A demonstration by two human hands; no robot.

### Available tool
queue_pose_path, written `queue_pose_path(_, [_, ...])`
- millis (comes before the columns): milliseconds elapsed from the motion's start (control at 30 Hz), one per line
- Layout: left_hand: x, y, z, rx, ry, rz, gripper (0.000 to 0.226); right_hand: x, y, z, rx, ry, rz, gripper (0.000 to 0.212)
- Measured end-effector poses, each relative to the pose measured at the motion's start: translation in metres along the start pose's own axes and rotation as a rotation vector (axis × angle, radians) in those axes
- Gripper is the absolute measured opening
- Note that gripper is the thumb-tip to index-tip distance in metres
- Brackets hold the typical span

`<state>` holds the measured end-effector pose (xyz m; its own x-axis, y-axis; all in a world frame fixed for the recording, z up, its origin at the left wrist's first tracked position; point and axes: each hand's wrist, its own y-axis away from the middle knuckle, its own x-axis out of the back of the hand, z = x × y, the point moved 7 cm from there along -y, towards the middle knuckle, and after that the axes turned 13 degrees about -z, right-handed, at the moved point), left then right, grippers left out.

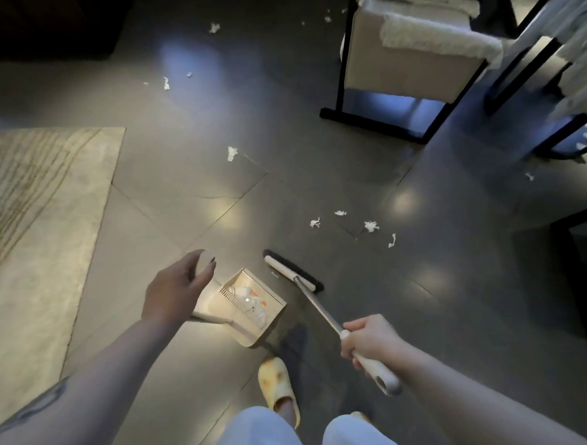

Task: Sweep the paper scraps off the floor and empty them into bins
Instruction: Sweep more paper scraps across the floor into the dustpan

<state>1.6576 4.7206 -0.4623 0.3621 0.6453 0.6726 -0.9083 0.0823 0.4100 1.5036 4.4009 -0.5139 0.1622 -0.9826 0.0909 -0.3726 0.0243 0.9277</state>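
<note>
Nearest the lens: pale trouser legs (276, 432) at 6 o'clock, with a yellow slipper (278, 386) just above them on the grey tiled floor (422, 317); a second slipper mostly hidden by the right knee.

Left hand (178, 289) at about 8 o'clock, fingers curled over the round pale end of the dustpan handle (205, 260), closed on it from above; handle shaft hidden behind the hand.

Dustpan (245, 304) at centre, just right of the left hand; cream, open mouth facing 1 o'clock, comb teeth along its inner edge; several white scraps already inside (251, 302).

Right hand (369, 343) at 5 o'clock, wrapped tight around the cream grip of the broom (322, 314), near where the metal shaft begins; shaft runs up toward 11 o'clock to the broom head (292, 272), dark bristles on the floor just beside the dustpan mouth; one small scrap (274, 274) lies between head and pan.

Paper scraps (370, 226) loose on floor: cluster of four at 2 o'clock of the broom head, near but apart from it; one (231, 153) at 12 o'clock of the pan; two or three small ones (166, 83) farther off at 11 o'clock; more (214, 27) near the top edge; one (529, 176) at 3 o'clock.

Beige rug (42, 204) at 9 o'clock; pale armchair on black frame (413, 58) at 1 o'clock.
</note>
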Motion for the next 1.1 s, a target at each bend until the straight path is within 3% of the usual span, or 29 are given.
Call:
queue_pose_path(200, [0.007, -0.017, 0.002, -0.03, -0.017, -0.01, 0.023, 0.008, 0.03, -0.032, -0.004, 0.004, -0.123, 0.047])
queue_pose_path(433, [0.01, -0.021, 0.002, -0.054, -0.017, -0.002, 0.019, 0.048, 0.069, -0.037, 0.05, 0.077, -0.114, 0.048])
queue_pose_path(800, [-0.041, -0.043, 0.08, -0.161, -0.01, -0.062, 0.022, 0.164, 0.082, -0.017, 0.057, -0.201, 0.166, 0.043])
queue_pose_path(1100, [-0.079, -0.087, 0.154, -0.167, 0.007, -0.061, 0.017, 0.282, 0.058, -0.009, 0.027, -0.431, 0.366, 0.019])
